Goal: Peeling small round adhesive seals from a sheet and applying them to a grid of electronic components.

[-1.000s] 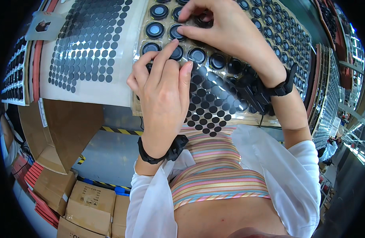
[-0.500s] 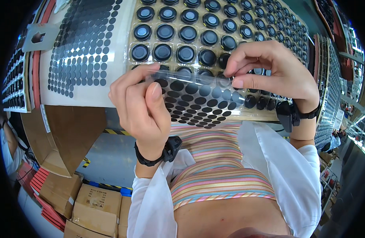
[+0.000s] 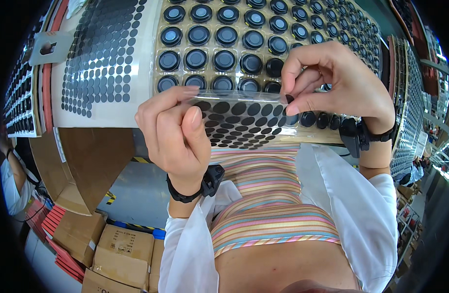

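Note:
My left hand point(image 3: 173, 136) grips the left end of a clear, bent sheet point(image 3: 241, 118) that carries rows of black round stickers. Its thumb lies on the near face and the fingers are behind. At the sheet's upper right corner, my right hand point(image 3: 339, 83) pinches a small black round sticker point(image 3: 289, 99) between thumb and forefinger. Whether that sticker is fully off the sheet cannot be made out. Beyond and beneath both hands spreads a clear tray point(image 3: 181, 48) filled with rows of black round parts, some hidden by the sheet and my right hand.
Left of the tray lies a large sheet of grey round stickers point(image 3: 100, 73) on a white board point(image 3: 144, 63). A grey plate with a cut-out point(image 3: 51, 48) stands at its left edge. Below are an open cardboard box point(image 3: 83, 166) and closed cartons point(image 3: 124, 251). More stacked trays point(image 3: 405, 97) stand at right.
A black round sticker now shows at my right fingertips, which have risen slightly. The clear sheet has tilted, its lower edge lifting a little. My left hand keeps its hold.

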The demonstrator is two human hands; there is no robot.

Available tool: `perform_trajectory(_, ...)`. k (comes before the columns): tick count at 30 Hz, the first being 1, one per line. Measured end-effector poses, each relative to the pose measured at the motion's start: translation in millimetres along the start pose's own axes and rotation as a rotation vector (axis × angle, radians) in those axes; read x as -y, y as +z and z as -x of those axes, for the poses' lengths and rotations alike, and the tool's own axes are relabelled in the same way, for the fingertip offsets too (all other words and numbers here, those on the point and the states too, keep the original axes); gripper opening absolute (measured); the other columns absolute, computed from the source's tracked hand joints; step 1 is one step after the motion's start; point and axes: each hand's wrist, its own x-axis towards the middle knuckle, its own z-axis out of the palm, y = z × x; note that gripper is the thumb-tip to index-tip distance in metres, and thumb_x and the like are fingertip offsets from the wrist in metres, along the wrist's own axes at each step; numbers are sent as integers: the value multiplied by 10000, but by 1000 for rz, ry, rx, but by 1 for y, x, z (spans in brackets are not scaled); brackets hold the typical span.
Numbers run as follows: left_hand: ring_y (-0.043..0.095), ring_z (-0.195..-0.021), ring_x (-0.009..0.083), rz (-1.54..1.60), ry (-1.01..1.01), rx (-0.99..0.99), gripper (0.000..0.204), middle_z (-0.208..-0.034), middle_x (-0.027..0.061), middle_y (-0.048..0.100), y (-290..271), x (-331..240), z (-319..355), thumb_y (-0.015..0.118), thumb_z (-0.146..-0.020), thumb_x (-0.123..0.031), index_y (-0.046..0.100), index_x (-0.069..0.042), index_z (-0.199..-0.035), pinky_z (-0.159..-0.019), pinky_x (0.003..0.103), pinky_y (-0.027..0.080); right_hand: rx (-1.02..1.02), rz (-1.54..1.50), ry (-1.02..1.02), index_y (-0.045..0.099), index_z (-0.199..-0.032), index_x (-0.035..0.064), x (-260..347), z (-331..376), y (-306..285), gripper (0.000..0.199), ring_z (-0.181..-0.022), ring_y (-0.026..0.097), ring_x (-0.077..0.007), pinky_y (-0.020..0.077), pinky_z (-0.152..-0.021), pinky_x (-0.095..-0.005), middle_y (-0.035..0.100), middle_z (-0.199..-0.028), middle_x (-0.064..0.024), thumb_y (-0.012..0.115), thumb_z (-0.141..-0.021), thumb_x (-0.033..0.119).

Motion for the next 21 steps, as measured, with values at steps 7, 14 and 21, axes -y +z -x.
perform_trajectory(7,631,-789,200,-46,36,48,366,-993,137,700,-2,-2,-2,492,-1074,-238,597,37,-856,-659,291,476,-3,-76,-30,676,-797,9,-11,-10,-3,168,-764,724,-82,574,-712,-198,723,-789,-28,839,-769,-24)
perform_trajectory(14,583,-914,257,-69,-181,71,160,-1044,80,693,-3,4,-10,634,-972,-111,625,-11,-848,-834,370,403,-49,-26,-187,705,-811,11,-13,-16,-6,166,-834,736,-139,585,-780,-240,734,-830,-57,857,-749,-12)
perform_trajectory(21,542,-1054,278,-126,-230,160,195,-1179,83,699,-9,16,-21,604,-995,-131,625,0,-853,-953,405,374,-154,104,-189,753,-781,48,9,-47,-20,162,-963,692,-194,546,-893,-323,733,-1091,-111,889,-695,33)
